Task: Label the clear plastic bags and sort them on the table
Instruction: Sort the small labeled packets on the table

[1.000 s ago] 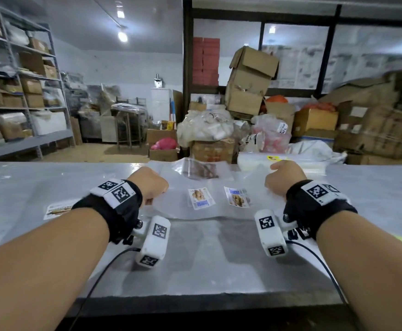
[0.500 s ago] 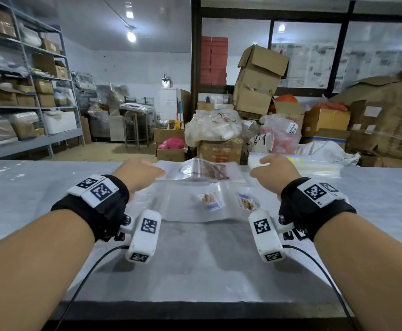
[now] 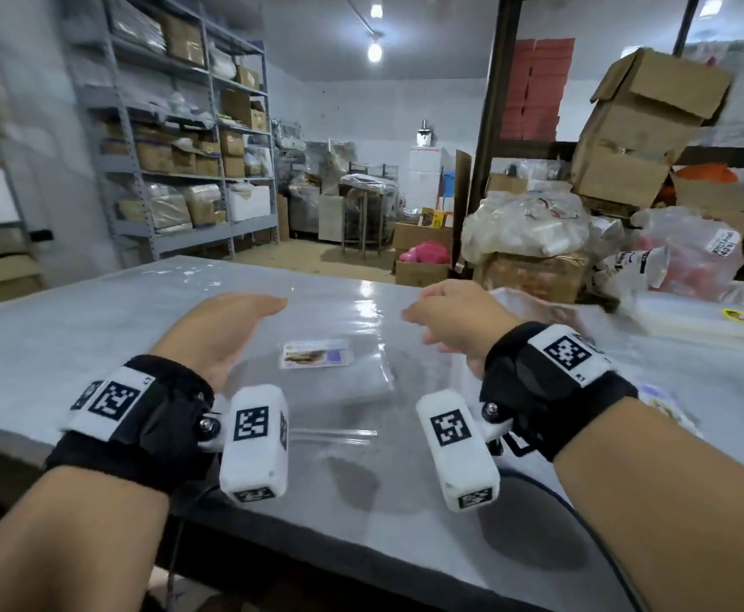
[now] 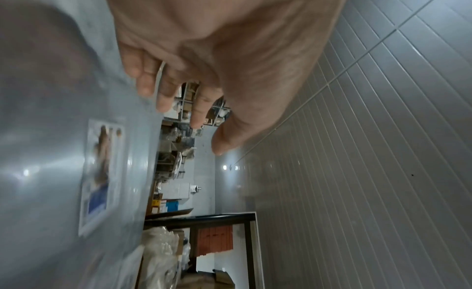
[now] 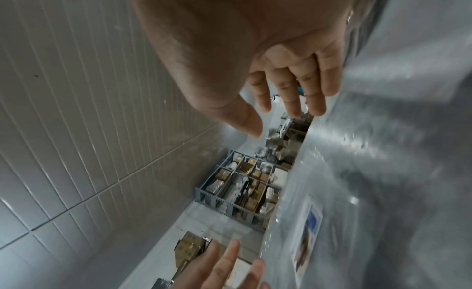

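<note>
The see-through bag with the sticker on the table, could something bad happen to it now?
Maybe. The clear bag lies flat on the shiny table, free between the left hand and the right hand, both open and above it, so a quick sweep could slide it away. It is nearly invisible, and only the label marks it. The bag stack lies close, so the sorted bags might get mixed.

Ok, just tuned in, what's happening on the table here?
A person is labelling clear bags. Right now both hands are free: the left hand and right hand hover open on either side of a labelled bag lying flat on the table. Its label faces up. More bags are stacked at far right.
</note>
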The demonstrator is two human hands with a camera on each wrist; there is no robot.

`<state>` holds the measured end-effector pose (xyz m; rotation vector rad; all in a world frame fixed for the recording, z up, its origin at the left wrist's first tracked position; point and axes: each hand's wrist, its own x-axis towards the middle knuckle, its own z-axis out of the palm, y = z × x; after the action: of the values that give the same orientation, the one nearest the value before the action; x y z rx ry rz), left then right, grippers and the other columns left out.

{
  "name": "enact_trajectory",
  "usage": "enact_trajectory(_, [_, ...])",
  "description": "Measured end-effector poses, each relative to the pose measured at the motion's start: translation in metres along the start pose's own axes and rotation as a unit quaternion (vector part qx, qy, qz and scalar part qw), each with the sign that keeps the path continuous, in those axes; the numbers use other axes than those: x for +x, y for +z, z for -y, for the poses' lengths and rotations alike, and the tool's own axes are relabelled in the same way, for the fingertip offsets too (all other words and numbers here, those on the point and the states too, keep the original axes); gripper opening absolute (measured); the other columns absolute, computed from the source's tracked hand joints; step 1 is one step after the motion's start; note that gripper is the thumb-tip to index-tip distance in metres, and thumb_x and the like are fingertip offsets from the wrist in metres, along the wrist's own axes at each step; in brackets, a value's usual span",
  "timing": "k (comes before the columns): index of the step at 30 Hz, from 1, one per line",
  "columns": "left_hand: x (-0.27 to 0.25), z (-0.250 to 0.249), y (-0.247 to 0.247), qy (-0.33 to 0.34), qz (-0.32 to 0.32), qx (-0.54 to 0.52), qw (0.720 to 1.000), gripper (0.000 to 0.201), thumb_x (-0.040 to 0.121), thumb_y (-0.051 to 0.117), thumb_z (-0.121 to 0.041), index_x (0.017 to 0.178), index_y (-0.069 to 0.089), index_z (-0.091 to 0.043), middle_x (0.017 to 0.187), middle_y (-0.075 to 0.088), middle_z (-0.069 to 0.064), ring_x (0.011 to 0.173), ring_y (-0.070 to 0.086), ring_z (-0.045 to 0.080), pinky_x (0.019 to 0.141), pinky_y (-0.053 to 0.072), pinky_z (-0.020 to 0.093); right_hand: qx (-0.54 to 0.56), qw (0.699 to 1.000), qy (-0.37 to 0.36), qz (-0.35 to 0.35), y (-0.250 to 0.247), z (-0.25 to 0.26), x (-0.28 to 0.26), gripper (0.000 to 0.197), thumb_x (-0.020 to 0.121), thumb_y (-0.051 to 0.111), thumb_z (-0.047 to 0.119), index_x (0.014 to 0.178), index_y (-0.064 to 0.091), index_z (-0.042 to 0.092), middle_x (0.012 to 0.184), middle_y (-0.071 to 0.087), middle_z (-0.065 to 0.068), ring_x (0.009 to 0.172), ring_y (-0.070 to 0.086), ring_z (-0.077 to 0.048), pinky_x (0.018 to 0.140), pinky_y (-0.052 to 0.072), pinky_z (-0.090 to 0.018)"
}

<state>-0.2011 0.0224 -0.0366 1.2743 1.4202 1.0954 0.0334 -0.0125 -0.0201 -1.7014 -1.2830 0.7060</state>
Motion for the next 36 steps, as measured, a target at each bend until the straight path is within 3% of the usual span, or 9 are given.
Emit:
enact_trajectory(7, [-0.001,0.013,-0.019,-0.027,0.044,0.033,0.998,0.048,0.098,0.063,-0.039,0.139,0.05,-0.019,0.151,0.048,0.008,0.138,0.044,0.025,0.107,0.032,0.035,0.014,0.996,0.066,0.065,0.055,0.002,0.02,0.028,0.087,0.071,0.02,0.11,0.062,0.006,0.098,0.065,-0.011,0.089,0.065,-0.029,0.089,0.056,-0.042])
enact_trajectory(10, [0.001,0.015,-0.022,-0.03,0.056,0.055,0.996,0.052,0.096,0.063,-0.046,0.139,0.053,-0.019,0.151,0.045,0.019,0.141,0.042,0.035,0.108,0.036,0.037,0.037,0.995,0.055,0.076,0.059,-0.005,0.022,0.023,0.084,0.071,0.015,0.103,0.063,0.005,0.089,0.059,-0.01,0.073,0.059,-0.023,0.065,0.053,-0.031])
enact_trajectory(15, [-0.004,0.016,-0.018,-0.03,0.056,0.054,0.997,0.052,0.095,0.064,-0.048,0.138,0.051,-0.021,0.135,0.059,0.007,0.126,0.053,0.022,0.102,0.038,0.036,0.113,0.986,0.097,0.075,0.057,-0.011,0.015,0.047,0.09,0.069,0.007,0.135,0.058,0.005,0.132,0.058,-0.011,0.117,0.06,-0.029,0.084,0.05,-0.024])
enact_trajectory(20, [-0.005,0.015,-0.018,-0.023,0.043,0.044,0.998,0.053,0.097,0.064,-0.041,0.142,0.048,-0.018,0.154,0.043,0.007,0.142,0.039,0.03,0.12,0.031,0.047,0.185,0.965,0.142,0.118,0.05,-0.016,0.01,0.019,0.095,0.061,0.0,0.112,0.053,-0.003,0.1,0.057,-0.023,0.069,0.059,-0.031,0.043,0.052,-0.027])
enact_trajectory(22, [-0.005,0.016,-0.018,-0.021,0.047,0.052,0.997,0.052,0.097,0.064,-0.042,0.14,0.049,-0.017,0.148,0.049,0.01,0.137,0.046,0.03,0.116,0.035,0.043,0.209,0.955,0.159,0.138,0.051,-0.017,0.008,0.007,0.096,0.058,0.002,0.1,0.054,0.0,0.089,0.06,-0.021,0.063,0.057,-0.029,0.053,0.051,-0.031])
enact_trajectory(25, [-0.007,0.017,-0.019,-0.028,0.055,0.05,0.997,0.026,0.097,0.064,-0.043,0.112,0.058,-0.023,0.112,0.053,0.007,0.104,0.051,0.02,0.092,0.04,0.032,0.227,0.948,0.167,0.149,0.053,-0.014,0.003,0.016,0.09,0.061,0.003,0.105,0.059,-0.003,0.101,0.068,-0.027,0.091,0.067,-0.041,0.091,0.054,-0.053])
enact_trajectory(29, [-0.009,0.017,-0.022,-0.035,0.051,0.021,0.998,0.018,0.096,0.067,-0.039,0.102,0.055,-0.025,0.11,0.06,0.005,0.098,0.055,0.018,0.076,0.042,0.024,0.209,0.955,0.153,0.148,0.054,-0.014,-0.001,0.019,0.085,0.063,0.006,0.102,0.06,-0.002,0.097,0.069,-0.025,0.094,0.066,-0.044,0.096,0.045,-0.071])
enact_trajectory(32, [-0.01,0.02,-0.026,-0.037,0.049,-0.008,0.998,0.031,0.092,0.071,-0.04,0.113,0.056,-0.023,0.121,0.065,0.01,0.105,0.066,0.022,0.076,0.049,0.029,0.213,0.959,0.129,0.136,0.052,-0.012,-0.004,0.015,0.088,0.061,0.005,0.101,0.06,-0.001,0.1,0.067,-0.026,0.088,0.067,-0.043,0.089,0.054,-0.064])
enact_trajectory(36, [-0.014,0.021,-0.031,-0.047,0.063,-0.065,0.995,0.039,0.091,0.074,-0.034,0.121,0.057,-0.017,0.122,0.063,0.016,0.101,0.07,0.03,0.075,0.058,0.035,0.167,0.971,0.112,0.13,0.049,-0.009,-0.008,0.014,0.097,0.052,0.005,0.101,0.063,-0.002,0.101,0.061,-0.02,0.08,0.061,-0.032,0.068,0.056,-0.032])
